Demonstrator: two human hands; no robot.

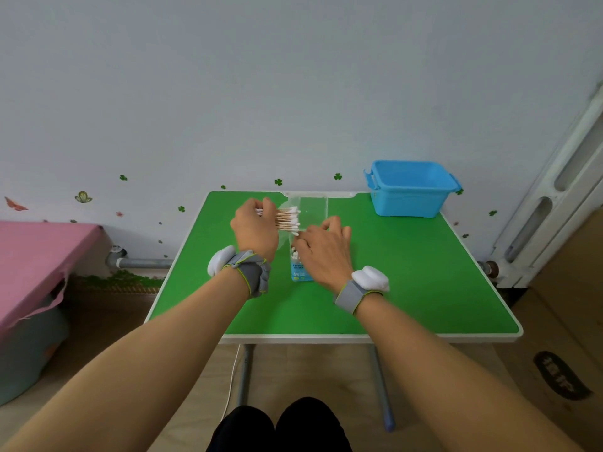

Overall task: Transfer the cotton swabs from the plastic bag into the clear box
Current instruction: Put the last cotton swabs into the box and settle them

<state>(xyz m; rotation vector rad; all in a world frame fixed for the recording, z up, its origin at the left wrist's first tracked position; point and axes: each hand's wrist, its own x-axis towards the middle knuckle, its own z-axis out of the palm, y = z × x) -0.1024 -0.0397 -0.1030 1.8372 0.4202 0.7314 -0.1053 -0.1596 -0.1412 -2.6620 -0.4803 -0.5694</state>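
Two hands: left hand grips wooden-stick cotton swabs; right hand holds clear plastic bag.
Swabs: tips at the clear rectangular box, near the far edge of the green surface.
Writing: bag's blue label unreadable.
Far-right corner: blue plastic bin.

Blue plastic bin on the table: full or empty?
Empty as far as visible: the blue plastic bin shows only bare inner walls and floor.
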